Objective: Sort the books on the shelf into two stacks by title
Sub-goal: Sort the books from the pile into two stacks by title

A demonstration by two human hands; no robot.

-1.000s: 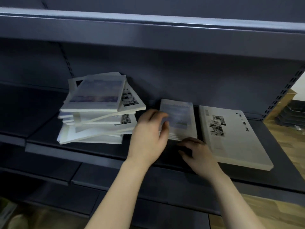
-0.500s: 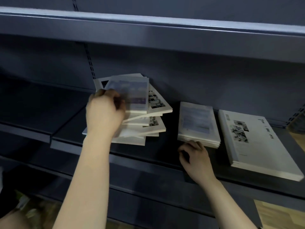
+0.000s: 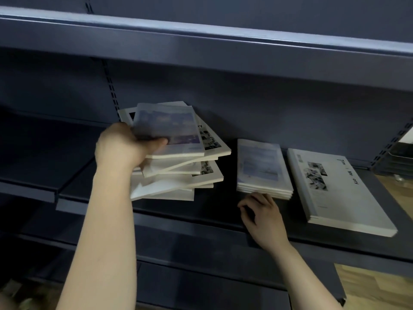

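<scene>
Gripping the top book (image 3: 169, 128) of the untidy pile (image 3: 178, 177), the person's left hand (image 3: 125, 148) has its thumb laid across the bluish cover and its fingers tucked out of sight beneath. The pile sits on the dark shelf (image 3: 201, 220), its books fanned at odd angles. Right of the pile, apart from it, lies a neat blue stack (image 3: 261, 168); farther right again, a white stack (image 3: 330, 189). The right hand (image 3: 263, 218) rests on the shelf just before the blue stack, fingers loosely curled, holding nothing; whether its fingertips touch the stack, I cannot tell.
</scene>
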